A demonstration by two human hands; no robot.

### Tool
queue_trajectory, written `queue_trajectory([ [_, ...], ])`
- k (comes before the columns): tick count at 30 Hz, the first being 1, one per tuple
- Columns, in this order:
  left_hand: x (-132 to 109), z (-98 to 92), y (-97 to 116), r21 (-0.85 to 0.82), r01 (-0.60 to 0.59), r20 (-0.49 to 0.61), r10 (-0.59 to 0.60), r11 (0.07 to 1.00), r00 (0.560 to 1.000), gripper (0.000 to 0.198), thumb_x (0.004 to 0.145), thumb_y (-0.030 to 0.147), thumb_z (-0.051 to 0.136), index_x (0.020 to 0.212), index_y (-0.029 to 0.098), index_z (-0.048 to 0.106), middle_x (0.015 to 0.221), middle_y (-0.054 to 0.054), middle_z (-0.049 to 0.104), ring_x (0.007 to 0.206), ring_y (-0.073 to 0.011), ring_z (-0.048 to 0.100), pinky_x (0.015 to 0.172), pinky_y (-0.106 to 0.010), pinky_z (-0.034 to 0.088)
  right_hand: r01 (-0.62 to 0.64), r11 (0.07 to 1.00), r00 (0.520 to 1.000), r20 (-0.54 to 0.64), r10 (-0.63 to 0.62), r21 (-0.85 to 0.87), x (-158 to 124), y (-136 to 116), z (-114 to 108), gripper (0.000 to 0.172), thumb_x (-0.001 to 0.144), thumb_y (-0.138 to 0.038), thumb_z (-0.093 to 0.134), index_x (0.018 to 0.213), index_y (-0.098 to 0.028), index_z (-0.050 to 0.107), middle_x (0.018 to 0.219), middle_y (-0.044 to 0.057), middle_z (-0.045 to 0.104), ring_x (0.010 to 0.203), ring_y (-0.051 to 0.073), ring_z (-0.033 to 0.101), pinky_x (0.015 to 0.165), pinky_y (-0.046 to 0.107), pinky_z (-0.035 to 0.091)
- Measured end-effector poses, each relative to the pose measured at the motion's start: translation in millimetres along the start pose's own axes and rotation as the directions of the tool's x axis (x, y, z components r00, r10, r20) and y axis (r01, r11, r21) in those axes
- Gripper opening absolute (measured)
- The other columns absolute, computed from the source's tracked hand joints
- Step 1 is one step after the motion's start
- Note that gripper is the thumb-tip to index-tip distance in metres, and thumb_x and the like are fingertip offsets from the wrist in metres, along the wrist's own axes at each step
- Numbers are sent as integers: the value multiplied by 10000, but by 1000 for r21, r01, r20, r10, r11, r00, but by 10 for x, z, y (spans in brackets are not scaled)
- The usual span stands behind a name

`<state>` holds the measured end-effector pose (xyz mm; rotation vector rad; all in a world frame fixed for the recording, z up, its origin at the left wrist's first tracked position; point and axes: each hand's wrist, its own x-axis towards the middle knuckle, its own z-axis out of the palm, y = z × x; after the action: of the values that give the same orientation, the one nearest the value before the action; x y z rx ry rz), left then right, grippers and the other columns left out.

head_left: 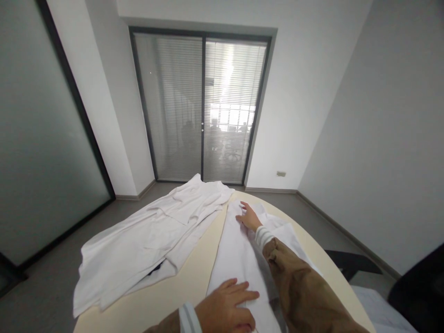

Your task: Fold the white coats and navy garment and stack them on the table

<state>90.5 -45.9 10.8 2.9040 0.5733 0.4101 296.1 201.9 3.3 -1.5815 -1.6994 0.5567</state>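
A white garment [233, 245] lies lengthwise on the right half of a pale round table [194, 273]. Over its near end is my left hand [227, 307], fingers spread on or just above the cloth. Farther up, my right hand [249, 216] reaches to the far end of the same garment, fingers apart, with nothing visible between them. Part of the garment is hidden under my right forearm. To the left, a second white garment [149, 231] lies wrinkled across the table, with a small dark patch near its lower edge.
Beyond the table stands a glass door [203, 106] with blinds. A black chair [419, 282] is at the right, with a white cloth [378, 307] near it. A frosted glass panel [45, 138] stands at the left. A socket [281, 174] sits low on the wall.
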Motion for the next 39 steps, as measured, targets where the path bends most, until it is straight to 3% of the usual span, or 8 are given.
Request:
queue_trajectory([
  [4,-26,-135,79,-139,73,95,-60,988,994,309,980,469,471,1193,287,601,1554,-29,378,1434,-259,328,1164,-476,290,69,994,997,27,-67,-86,-209,-128,-38,517,730,-93,600,1238,-182,634,1406,122,491,1238,248,526,1078,356,379],
  [10,-79,-188,131,-200,327,113,-309,924,944,930,838,665,551,1543,166,207,1616,-171,151,1485,-363,96,1186,-587,146,225,916,973,119,-196,-332,-635,-484,-76,450,891,-334,562,1320,-204,595,1564,128,305,1395,345,320,1137,478,271],
  [17,-140,-289,-54,-145,304,161,-281,942,946,907,796,614,625,1518,172,299,1604,-156,217,1480,-349,151,1191,-561,160,163,890,893,448,50,-425,-1234,-522,-199,683,859,-644,524,1458,-329,434,1594,100,277,1461,453,118,1094,710,80],
  [22,-173,-367,-145,-46,256,185,-244,965,952,846,801,514,654,1521,239,305,1616,-124,192,1480,-343,155,1187,-539,173,252,898,861,508,-38,-361,-1446,-318,-362,709,879,-660,476,1508,-368,324,1630,33,164,1490,385,-6,1143,636,-11],
  [28,-209,-338,52,43,277,192,-280,960,941,802,853,471,604,1542,316,224,1631,-102,115,1475,-387,120,1157,-620,150,292,922,885,436,-161,-253,-1555,-225,-421,639,936,-618,396,1513,-357,313,1622,34,201,1497,343,72,1167,592,34],
  [33,-268,-449,197,-9,342,275,-326,940,904,955,757,609,673,1545,284,239,1601,-141,222,1450,-422,190,1133,-606,254,314,915,918,328,-225,-252,-1387,-24,-778,483,932,-457,488,1375,-275,547,1556,64,370,1462,293,242,1186,505,152],
  [36,-220,-552,291,2,374,316,-355,927,880,936,719,525,732,1519,258,325,1574,-151,297,1432,-423,248,1116,-585,312,144,866,989,103,-107,-480,-1275,275,-1069,495,912,-387,517,1377,-219,543,1524,114,406,1413,299,326,1157,460,242],
  [39,-75,-588,390,49,434,354,-422,899,834,915,714,456,748,1507,226,353,1585,-178,246,1432,-438,229,1105,-598,322,-123,814,992,-99,81,-568,-1240,614,-1233,619,928,-496,464,1480,-222,406,1554,151,340,1409,348,315,1110,503,290],
])
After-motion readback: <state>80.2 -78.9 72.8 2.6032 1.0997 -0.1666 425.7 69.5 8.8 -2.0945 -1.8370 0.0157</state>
